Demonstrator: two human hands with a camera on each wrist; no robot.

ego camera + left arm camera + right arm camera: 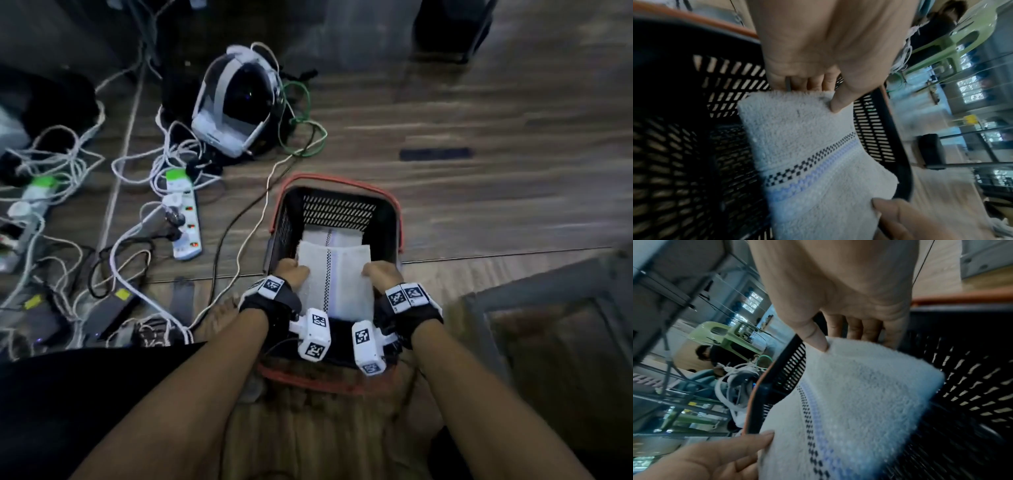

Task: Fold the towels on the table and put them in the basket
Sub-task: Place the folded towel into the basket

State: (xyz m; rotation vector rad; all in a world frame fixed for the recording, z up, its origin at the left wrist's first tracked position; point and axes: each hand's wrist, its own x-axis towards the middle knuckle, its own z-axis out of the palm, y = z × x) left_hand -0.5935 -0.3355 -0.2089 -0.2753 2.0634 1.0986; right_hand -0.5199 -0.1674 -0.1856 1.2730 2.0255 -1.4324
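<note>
A folded white towel (337, 281) with a dark checked stripe hangs inside the black basket (390, 219) with the red rim. My left hand (293, 270) pinches the towel's left edge, thumb on top and fingers beneath, as the left wrist view shows on the towel (797, 138) held by that hand (818, 65). My right hand (380, 272) pinches the right edge the same way, seen in the right wrist view on the towel (863, 386) under the hand (838, 305). Another folded towel (332, 236) lies below it on the basket floor.
The basket stands on a wooden floor. To its left lie white power strips (183, 212) and tangled cables (61, 164); a white headset (233, 102) sits behind. A grey frame (548, 291) is at the right. A bare foot (222, 318) is near the basket.
</note>
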